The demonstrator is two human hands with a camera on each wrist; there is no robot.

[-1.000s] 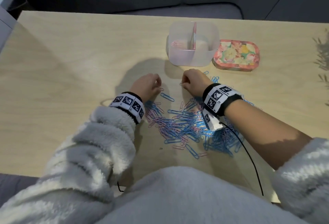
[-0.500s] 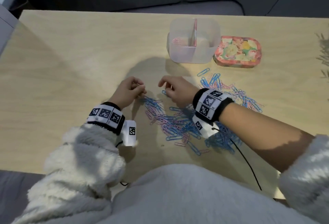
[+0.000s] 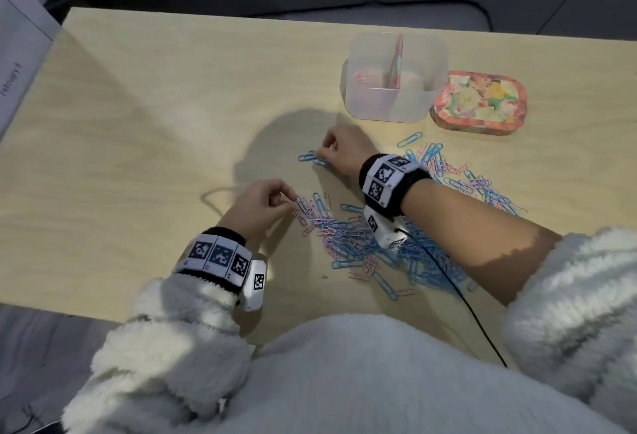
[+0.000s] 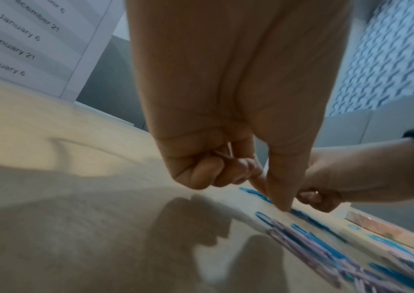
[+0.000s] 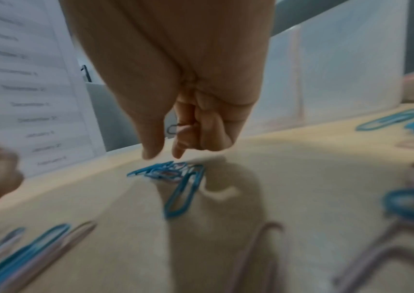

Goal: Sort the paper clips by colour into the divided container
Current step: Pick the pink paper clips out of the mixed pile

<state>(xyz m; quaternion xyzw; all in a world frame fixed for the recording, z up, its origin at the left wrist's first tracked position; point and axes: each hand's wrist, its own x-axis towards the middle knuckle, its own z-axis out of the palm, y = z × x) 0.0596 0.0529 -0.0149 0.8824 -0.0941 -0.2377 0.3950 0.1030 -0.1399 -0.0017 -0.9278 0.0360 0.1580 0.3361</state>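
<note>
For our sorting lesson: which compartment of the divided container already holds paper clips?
The left compartment of the divided container: pink clips show through its wall, while the one right of the pink divider looks empty.

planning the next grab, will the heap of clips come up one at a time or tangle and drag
The clips lie crossed and overlapping in the heap, so lifting one probably drags neighbours along. They look thin and flat against the table, so a fingertip pinch may slip. The small blue bunch under the right hand already looks interlinked, so it will likely move together.
</note>
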